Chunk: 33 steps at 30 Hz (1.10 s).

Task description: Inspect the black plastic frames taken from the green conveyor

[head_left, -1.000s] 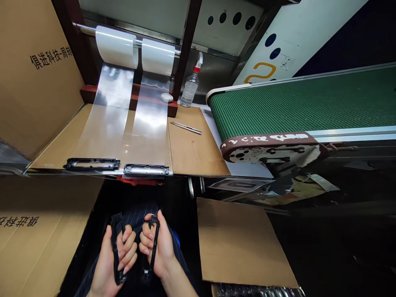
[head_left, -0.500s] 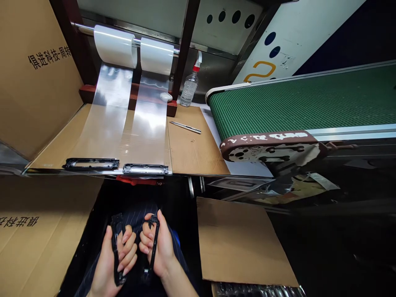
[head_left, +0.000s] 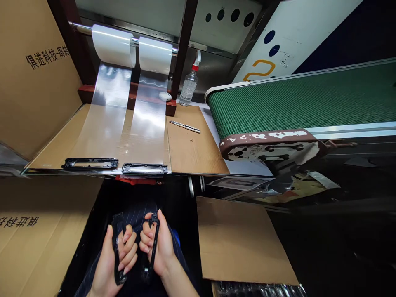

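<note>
Over the lap, my left hand [head_left: 107, 264] is wrapped round a long black plastic frame [head_left: 117, 243], held nearly upright. My right hand [head_left: 162, 247] grips a second, slimmer-looking black plastic frame [head_left: 154, 243], seen almost edge-on. The two parts are apart from each other, with fingers curled between them. At the table's front edge lie two similar frames, a left one [head_left: 89, 163] and a right one [head_left: 144, 168], each at the lower end of a strip of clear film [head_left: 107, 107].
Two film rolls [head_left: 113, 45] hang on a metal rod at the back. A spray bottle [head_left: 188, 87] and a pen-like silver tool [head_left: 185, 126] are on the cardboard-covered table. A green conveyor belt [head_left: 297, 103] runs at right. Below it, a cardboard sheet [head_left: 244, 243] covers a box of black parts.
The view has shifted very slightly. Both hands keep their hold on the black frames in almost the same pose.
</note>
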Each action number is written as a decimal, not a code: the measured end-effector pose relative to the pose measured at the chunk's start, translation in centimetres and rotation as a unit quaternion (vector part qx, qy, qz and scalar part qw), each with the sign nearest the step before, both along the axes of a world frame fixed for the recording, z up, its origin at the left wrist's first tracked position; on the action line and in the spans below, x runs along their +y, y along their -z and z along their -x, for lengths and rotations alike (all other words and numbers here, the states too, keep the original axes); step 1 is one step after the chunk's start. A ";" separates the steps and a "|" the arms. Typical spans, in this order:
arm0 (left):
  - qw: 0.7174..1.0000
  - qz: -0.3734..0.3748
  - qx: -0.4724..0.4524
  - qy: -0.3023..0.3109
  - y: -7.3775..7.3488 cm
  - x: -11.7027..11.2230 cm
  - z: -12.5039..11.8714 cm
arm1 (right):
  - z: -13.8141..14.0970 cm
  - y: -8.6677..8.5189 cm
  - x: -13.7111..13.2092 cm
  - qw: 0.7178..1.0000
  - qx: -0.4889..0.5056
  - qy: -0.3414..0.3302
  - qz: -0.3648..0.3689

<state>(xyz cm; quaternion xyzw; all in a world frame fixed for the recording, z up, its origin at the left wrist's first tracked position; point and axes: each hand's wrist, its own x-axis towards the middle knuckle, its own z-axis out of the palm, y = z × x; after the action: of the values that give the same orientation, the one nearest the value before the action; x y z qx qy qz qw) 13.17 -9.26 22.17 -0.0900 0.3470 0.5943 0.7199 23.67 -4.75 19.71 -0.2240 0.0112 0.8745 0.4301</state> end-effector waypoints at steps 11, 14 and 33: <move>1.000 -0.006 0.007 0.001 0.0 -0.1 0.0 | -0.1 0.1 -0.1 1.000 -0.003 0.004 0.000; 1.000 -0.011 0.014 0.005 0.0 0.0 -0.1 | -0.1 0.0 -0.1 1.000 -0.004 0.004 0.001; 0.987 0.020 0.159 0.019 1.6 0.5 0.4 | -0.9 -1.4 0.8 0.982 -0.144 0.114 -0.035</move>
<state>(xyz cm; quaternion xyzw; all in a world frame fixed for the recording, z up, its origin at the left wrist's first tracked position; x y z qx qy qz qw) 12.80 -8.77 20.53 -0.0027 0.4704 0.5804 0.6647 24.61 -3.97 21.07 -0.3291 -0.0560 0.7784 0.5316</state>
